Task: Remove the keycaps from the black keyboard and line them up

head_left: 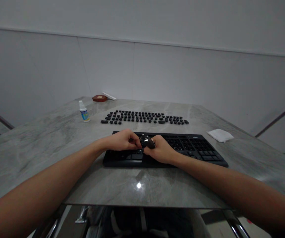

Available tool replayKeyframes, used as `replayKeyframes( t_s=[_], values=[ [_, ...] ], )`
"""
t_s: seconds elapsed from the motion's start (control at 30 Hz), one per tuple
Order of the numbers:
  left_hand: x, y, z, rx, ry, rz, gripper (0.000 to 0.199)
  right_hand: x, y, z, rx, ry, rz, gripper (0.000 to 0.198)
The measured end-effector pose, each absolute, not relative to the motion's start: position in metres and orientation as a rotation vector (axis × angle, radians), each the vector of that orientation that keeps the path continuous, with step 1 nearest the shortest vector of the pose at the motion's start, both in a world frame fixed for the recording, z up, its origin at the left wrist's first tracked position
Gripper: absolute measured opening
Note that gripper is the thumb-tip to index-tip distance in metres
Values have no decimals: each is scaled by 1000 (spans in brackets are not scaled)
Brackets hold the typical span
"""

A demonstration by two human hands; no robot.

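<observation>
A black keyboard (202, 143) lies on the marbled table before me, with caps gone from part of it. My right hand (162, 149) is wrapped round a dark, glossy, rounded tool (146, 140) held over the middle of the keyboard. Close beside it, my left hand (124, 140) bends its fingers in a pinch at the keys; whether anything sits between the fingertips is hidden. Behind the keyboard, several loose black keycaps (142, 116) are laid out in rows.
To the left stands a white spray bottle (84, 112) with a blue label. A brown case (99, 98) and a white flat item (109, 96) lie at the back left. A white folded cloth or tissue (220, 135) is at the right. The table's front edge (142, 206) runs near my body.
</observation>
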State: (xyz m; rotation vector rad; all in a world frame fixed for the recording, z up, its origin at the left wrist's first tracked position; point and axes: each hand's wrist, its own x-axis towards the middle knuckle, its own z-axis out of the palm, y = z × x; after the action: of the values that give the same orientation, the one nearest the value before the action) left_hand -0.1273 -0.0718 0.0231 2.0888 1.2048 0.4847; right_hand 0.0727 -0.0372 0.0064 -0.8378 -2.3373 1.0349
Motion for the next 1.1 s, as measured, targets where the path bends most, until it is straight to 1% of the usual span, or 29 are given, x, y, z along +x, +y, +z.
replayKeyframes(
  t_s=[0.27,0.37,0.47,0.63,0.7,0.93,1.1],
  values=[
    [-130,-70,20,2096,1237,465,16,73,-36,4,-842,-2297,1062,27],
    [-130,-70,20,2089,1243,451,15,74,-36,3,-817,-2311,1020,28],
    [-129,-71,22,2105,1243,443,14,76,-37,2,-742,-2371,922,29],
    [-128,-73,27,2178,1228,450,13,78,-37,2,-412,-2540,549,25],
    [-129,-74,28,2208,1209,445,13,79,-36,0,-348,-2553,451,23],
    [-132,-74,29,2301,1165,399,17,81,-35,-4,-264,-2593,325,9],
    [-129,-74,28,2327,1112,435,13,81,-36,-3,-215,-2602,220,8]
  ],
)
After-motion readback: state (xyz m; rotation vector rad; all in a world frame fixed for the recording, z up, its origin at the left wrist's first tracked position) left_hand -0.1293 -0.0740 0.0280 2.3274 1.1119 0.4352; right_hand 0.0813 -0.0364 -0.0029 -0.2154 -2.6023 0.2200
